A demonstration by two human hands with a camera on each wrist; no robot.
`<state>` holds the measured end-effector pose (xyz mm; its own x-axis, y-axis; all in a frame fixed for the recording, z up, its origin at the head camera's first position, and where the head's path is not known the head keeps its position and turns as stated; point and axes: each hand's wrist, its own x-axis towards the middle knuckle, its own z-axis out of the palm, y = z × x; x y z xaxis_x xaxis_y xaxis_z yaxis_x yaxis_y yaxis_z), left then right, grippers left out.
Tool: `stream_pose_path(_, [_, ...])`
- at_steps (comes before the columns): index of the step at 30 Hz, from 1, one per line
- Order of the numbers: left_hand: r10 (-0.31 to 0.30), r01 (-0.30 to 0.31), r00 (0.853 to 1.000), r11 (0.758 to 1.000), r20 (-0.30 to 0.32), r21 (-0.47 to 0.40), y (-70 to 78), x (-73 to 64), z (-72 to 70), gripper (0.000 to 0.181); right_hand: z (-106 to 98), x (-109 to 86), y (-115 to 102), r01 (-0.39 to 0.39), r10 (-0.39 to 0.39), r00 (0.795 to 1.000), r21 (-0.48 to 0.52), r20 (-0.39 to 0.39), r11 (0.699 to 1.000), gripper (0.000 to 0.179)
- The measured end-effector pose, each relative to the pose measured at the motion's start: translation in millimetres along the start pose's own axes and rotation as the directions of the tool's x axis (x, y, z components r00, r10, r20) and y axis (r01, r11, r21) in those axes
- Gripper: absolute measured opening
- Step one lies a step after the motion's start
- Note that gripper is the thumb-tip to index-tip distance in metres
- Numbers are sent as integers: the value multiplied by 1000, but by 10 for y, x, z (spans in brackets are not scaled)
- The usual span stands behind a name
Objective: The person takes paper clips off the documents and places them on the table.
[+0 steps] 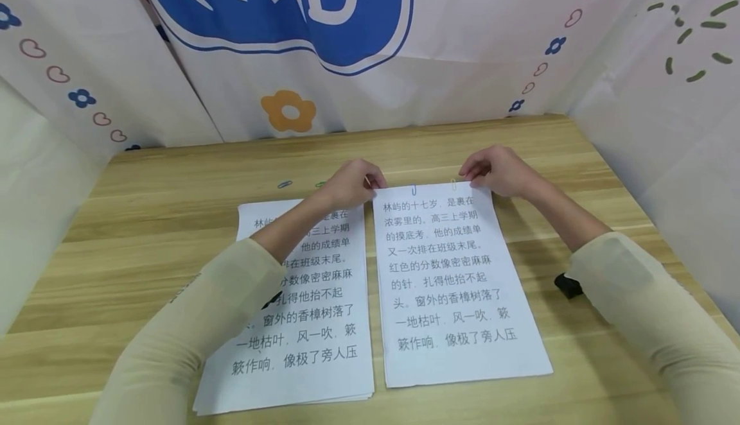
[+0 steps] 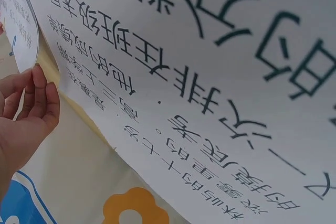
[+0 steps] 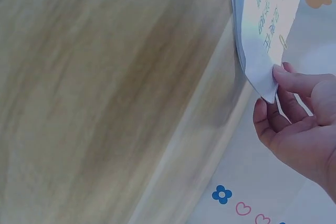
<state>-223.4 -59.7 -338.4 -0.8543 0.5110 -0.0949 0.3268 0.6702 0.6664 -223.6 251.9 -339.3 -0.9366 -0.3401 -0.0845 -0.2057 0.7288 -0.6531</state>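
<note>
A stack of printed sheets (image 1: 451, 373) lies on the right, with a blue paper clip (image 1: 414, 189) and a pale paper clip (image 1: 453, 185) on its top edge. My left hand (image 1: 354, 184) pinches this stack's top left corner; the left wrist view shows the fingertips (image 2: 37, 72) at the paper's edge. At the top right corner, my right hand (image 1: 502, 171) holds the sheets between thumb and fingers, as the right wrist view confirms, where the corner (image 3: 268, 90) bends up slightly. My left forearm crosses over a second stack of printed sheets (image 1: 312, 383).
Above the left stack lie a loose blue paper clip (image 1: 284, 184) and a green paper clip (image 1: 320, 184), the latter partly behind the left arm. Everything rests on a wooden table (image 1: 144, 219). A white printed cloth (image 1: 462, 91) hangs behind it.
</note>
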Motion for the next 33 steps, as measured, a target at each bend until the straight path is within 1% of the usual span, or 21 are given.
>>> stream_pose_path(12, [5,-5,1000,1000,-12,24,19,27,18,18,-12,-18,-18,20,-20,1000,41,-1,999,22])
stream_pose_path(22, [-1,1,1000,1000,-7,10,27,75,73,17,-3,-27,-15,30,-30,1000,70,3,997,23])
stream_pose_path(27, [-5,5,1000,1000,-8,-1,28,83,84,17,2,-13,-8,49,-49,999,64,-2,997,22])
stream_pose_path(33, [-7,7,1000,1000,-17,-1,35,83,95,16,25,7,-38,65,-65,998,30,-27,997,15])
